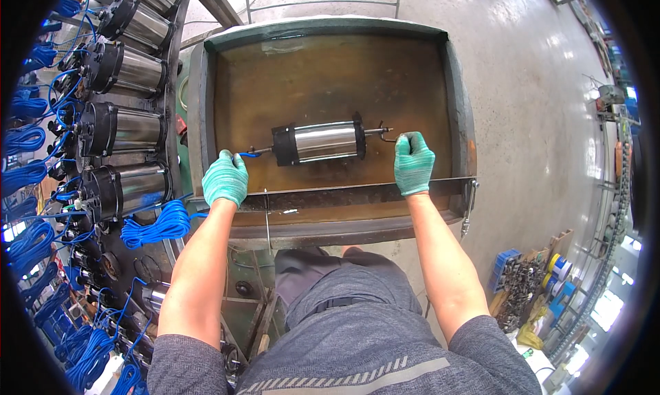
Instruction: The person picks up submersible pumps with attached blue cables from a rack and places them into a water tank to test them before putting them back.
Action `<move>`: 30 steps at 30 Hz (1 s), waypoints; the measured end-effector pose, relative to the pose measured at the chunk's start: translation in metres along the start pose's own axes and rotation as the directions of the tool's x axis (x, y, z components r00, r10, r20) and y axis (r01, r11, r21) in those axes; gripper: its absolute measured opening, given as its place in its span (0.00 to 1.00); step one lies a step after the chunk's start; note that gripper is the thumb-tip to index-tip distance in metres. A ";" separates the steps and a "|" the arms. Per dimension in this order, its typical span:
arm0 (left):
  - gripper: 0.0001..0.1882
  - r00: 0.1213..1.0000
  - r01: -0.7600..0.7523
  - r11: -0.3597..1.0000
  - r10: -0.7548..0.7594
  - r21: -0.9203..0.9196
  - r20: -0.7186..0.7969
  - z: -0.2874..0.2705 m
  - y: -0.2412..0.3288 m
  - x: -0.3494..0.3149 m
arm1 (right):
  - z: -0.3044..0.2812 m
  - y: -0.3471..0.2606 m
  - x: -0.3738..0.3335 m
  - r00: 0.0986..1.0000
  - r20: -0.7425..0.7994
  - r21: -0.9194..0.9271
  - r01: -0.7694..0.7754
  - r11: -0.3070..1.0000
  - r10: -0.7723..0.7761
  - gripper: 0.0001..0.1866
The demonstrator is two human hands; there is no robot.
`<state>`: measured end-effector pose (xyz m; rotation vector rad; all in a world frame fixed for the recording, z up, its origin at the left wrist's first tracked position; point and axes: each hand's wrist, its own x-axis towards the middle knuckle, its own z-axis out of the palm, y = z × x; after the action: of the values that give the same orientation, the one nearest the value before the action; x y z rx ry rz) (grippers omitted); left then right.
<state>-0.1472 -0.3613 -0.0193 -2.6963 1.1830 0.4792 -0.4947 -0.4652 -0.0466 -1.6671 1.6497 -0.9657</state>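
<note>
A motor with a shiny steel cylinder body (pixel 324 141) and black end caps lies sideways at the tank (pixel 459 120) of brown liquid. Whether it touches the liquid, I cannot tell. From its left end a metal shaft and a blue cable (pixel 249 154) run to my left hand (pixel 225 180), gloved in green, with the fingers closed round the cable. My right hand (pixel 414 162), in a matching glove, is closed at the end of a bent metal rod (pixel 387 140) beside the motor's right shaft. The glove hides the rod's end.
A metal bar (pixel 323 195) crosses the tank's near side. Several similar motors (pixel 130 128) with blue cables line the rack on the left, and a coiled blue cable (pixel 158 224) hangs near my left forearm. A blue crate (pixel 505 268) and metal parts stand at the lower right.
</note>
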 end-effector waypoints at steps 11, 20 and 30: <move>0.17 1.000 -0.027 1.000 0.027 0.013 -0.010 0.003 -0.003 0.001 | 0.001 0.001 0.000 0.999 -0.015 0.006 0.030 1.000 -0.030 0.08; 0.18 1.000 -0.017 1.000 0.017 0.012 0.008 0.000 -0.001 0.001 | 0.001 0.001 0.000 1.000 -0.019 -0.019 0.010 1.000 -0.010 0.09; 0.18 1.000 -0.017 1.000 0.016 0.010 0.014 0.000 -0.001 0.002 | 0.001 0.003 0.001 1.000 -0.017 -0.014 0.001 1.000 -0.002 0.09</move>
<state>-0.1453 -0.3613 -0.0202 -2.6724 1.2016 0.4927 -0.4953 -0.4662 -0.0500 -1.6736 1.6702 -0.9742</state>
